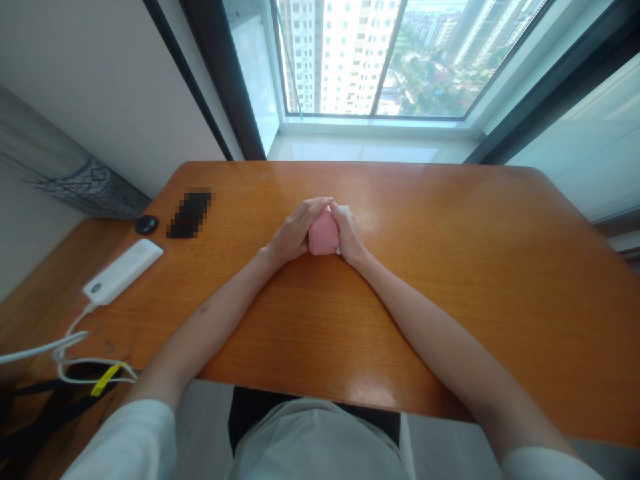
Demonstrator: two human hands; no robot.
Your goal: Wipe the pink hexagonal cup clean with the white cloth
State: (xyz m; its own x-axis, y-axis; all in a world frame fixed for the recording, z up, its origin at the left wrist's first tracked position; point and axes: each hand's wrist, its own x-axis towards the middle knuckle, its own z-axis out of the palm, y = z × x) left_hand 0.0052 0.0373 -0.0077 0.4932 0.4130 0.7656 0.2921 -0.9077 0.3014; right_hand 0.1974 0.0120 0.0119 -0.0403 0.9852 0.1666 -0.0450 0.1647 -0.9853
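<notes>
A small pink object (pixel 324 233) with rounded corners sits on the wooden table (pixel 440 280), between my two hands. My left hand (pixel 296 230) curls around its left side and far edge, with the fingers reaching over the top. My right hand (pixel 351 235) grips it from the right, and the fingertips of both hands meet at its far end. Bits of something white (pixel 345 211) show at my right hand, beside the pink object; what it is I cannot make out. The fingers hide much of the pink object's sides.
To the left on the table lie a white power strip (pixel 124 270) with a white cable (pixel 75 327), a round black object (pixel 146 225) and a blurred-out dark rectangle (pixel 190 213). A black strap with a yellow tag (pixel 107 379) is at the near left edge. A window (pixel 380 60) stands beyond the table.
</notes>
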